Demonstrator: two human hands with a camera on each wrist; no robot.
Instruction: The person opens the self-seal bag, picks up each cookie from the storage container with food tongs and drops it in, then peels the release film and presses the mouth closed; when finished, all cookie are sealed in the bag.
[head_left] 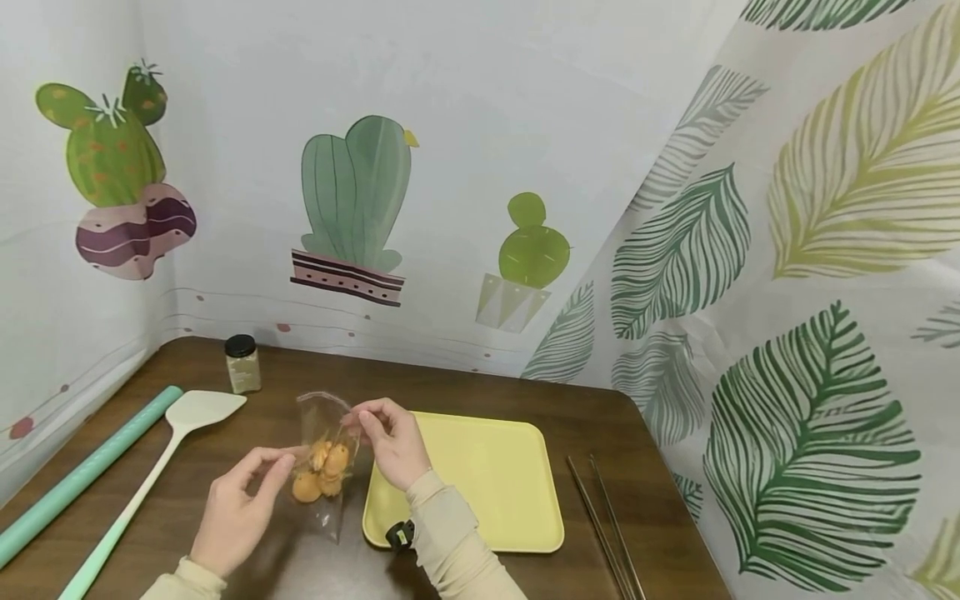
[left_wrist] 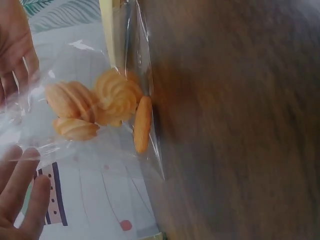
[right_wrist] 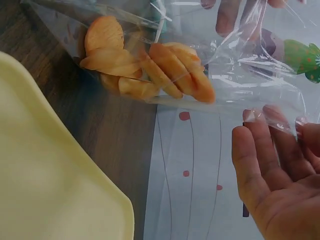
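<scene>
A clear plastic bag (head_left: 313,417) hangs upright above the table, with several golden cookies (head_left: 330,468) lying in its lower half. My left hand (head_left: 238,507) pinches the bag's left edge between thumb and fingers. On the opposite side, near the top, my right hand (head_left: 393,442) pinches the bag by thumb and index finger. In the right wrist view the right hand (right_wrist: 285,185) has its other fingers extended beside the film. Swirled and ridged cookies (left_wrist: 117,95) show through the film in the left wrist view.
A yellow tray (head_left: 487,483) lies right of the bag, under the right forearm. Metal tongs or sticks (head_left: 609,525) lie farther right. On the left are a pale spatula (head_left: 198,410), a green tube (head_left: 90,475) and a black-lidded jar (head_left: 243,365).
</scene>
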